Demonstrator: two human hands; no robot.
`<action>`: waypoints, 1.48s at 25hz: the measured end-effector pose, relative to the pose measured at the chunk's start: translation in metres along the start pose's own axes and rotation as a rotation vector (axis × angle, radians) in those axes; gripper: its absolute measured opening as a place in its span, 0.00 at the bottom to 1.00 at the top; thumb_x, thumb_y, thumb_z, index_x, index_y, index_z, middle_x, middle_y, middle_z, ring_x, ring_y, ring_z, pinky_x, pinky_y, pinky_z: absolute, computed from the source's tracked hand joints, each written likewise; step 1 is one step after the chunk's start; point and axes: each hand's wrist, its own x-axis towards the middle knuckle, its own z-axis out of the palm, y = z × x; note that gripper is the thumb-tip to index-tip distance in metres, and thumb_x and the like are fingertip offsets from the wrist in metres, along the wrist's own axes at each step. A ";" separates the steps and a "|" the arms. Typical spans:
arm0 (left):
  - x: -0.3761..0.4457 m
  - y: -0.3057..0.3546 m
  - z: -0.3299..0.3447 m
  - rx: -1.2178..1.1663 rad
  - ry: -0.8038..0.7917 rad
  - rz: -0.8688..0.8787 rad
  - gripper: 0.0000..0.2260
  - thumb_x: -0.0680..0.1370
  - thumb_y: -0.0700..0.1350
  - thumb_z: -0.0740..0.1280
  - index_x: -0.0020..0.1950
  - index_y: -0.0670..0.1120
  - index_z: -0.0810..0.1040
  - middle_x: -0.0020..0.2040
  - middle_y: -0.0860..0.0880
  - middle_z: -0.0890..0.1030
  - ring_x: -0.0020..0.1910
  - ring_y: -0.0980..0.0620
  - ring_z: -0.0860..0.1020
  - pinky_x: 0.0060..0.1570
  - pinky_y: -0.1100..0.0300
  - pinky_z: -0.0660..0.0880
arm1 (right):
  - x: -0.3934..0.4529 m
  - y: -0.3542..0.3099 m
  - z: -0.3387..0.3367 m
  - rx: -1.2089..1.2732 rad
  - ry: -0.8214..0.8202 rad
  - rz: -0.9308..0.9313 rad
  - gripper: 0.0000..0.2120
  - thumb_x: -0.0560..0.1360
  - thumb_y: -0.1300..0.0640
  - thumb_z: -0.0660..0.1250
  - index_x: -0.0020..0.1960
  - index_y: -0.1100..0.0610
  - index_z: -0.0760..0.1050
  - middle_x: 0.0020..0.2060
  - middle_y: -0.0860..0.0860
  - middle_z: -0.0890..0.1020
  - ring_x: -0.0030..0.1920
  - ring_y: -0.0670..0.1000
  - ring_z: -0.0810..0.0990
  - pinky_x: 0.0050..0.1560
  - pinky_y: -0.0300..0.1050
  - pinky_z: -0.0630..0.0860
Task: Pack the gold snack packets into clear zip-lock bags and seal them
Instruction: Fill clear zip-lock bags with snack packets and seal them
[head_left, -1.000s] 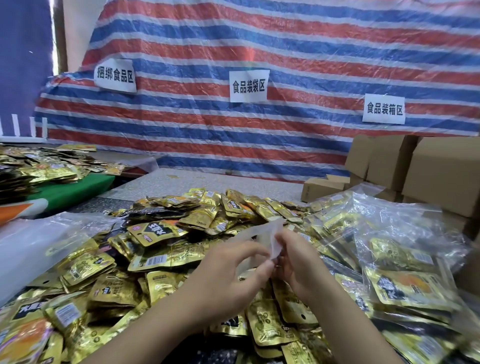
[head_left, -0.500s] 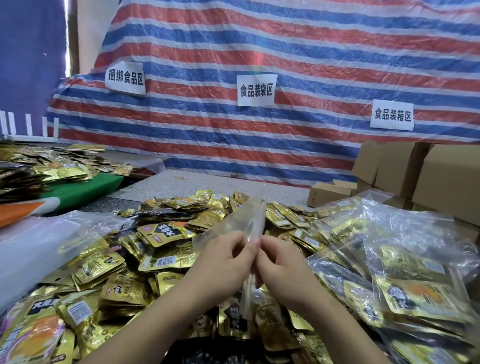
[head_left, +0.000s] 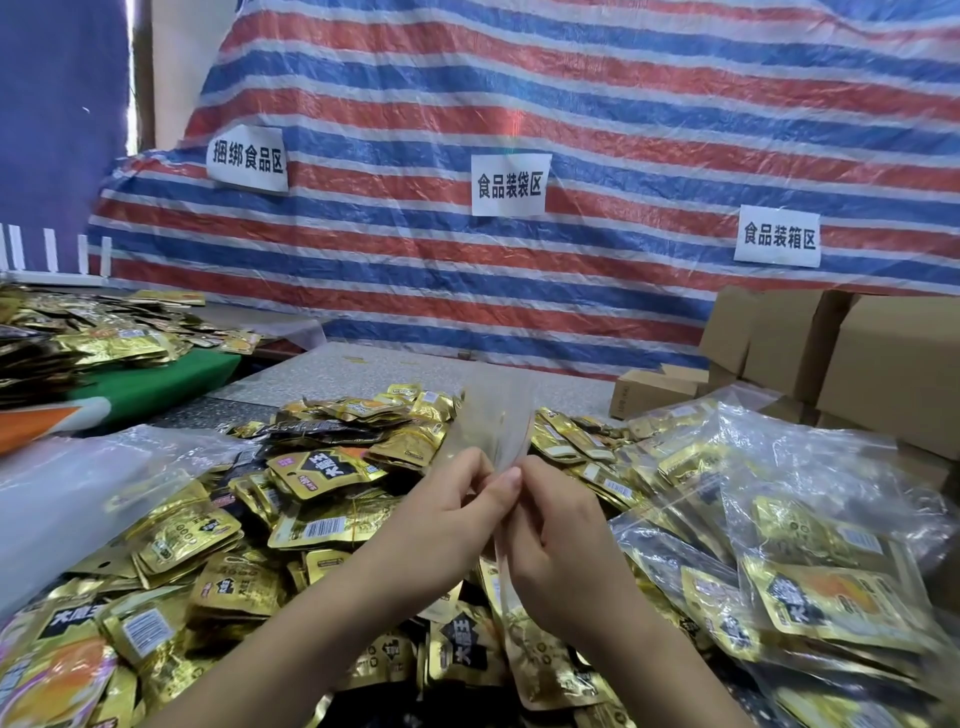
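- Clear zip-lock bag (head_left: 496, 431) is held up between both hands at centre, above the packet pile; it looks empty, film blurred.
- Left hand (head_left: 452, 512): grip pressed together, thumb and fingers pinching the bag's lower edge.
- Right hand (head_left: 558, 535): grip also closed on the same edge, just beside the left; fingertips of both hands touching or nearly so.
- Gold snack packets (head_left: 322, 478) lie loose in a heap across the surface, under and around both forearms.
- Filled clear bags (head_left: 810, 561) with gold packets inside are piled to the right of the hands.
- Stack of empty plastic bags (head_left: 67, 493) at left, partly over the heap.
- Cardboard boxes (head_left: 831, 343) at far right, behind the filled bags.
- Second packet heap (head_left: 93, 332) on the green-covered surface at far left.
- Striped tarp (head_left: 571, 130) behind, carrying three white paper signs (head_left: 509, 184).
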 end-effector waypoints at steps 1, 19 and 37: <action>-0.001 0.003 0.000 -0.020 -0.007 0.021 0.20 0.75 0.59 0.62 0.44 0.40 0.70 0.38 0.44 0.78 0.40 0.45 0.79 0.50 0.39 0.77 | 0.001 -0.001 -0.001 0.017 0.010 -0.012 0.11 0.79 0.59 0.59 0.39 0.48 0.68 0.32 0.43 0.72 0.32 0.47 0.71 0.32 0.40 0.66; 0.006 -0.001 -0.027 0.281 0.336 0.008 0.14 0.83 0.48 0.60 0.41 0.47 0.78 0.33 0.50 0.83 0.31 0.52 0.81 0.34 0.46 0.79 | 0.007 -0.002 -0.031 0.047 0.303 0.313 0.17 0.79 0.61 0.64 0.32 0.54 0.71 0.24 0.41 0.74 0.24 0.41 0.70 0.22 0.32 0.64; -0.001 0.001 -0.015 0.249 0.419 0.282 0.17 0.80 0.65 0.53 0.49 0.58 0.77 0.38 0.51 0.81 0.31 0.60 0.77 0.29 0.66 0.72 | 0.007 -0.003 -0.033 -0.175 0.278 0.314 0.14 0.75 0.57 0.65 0.30 0.56 0.71 0.23 0.46 0.73 0.24 0.45 0.69 0.24 0.42 0.67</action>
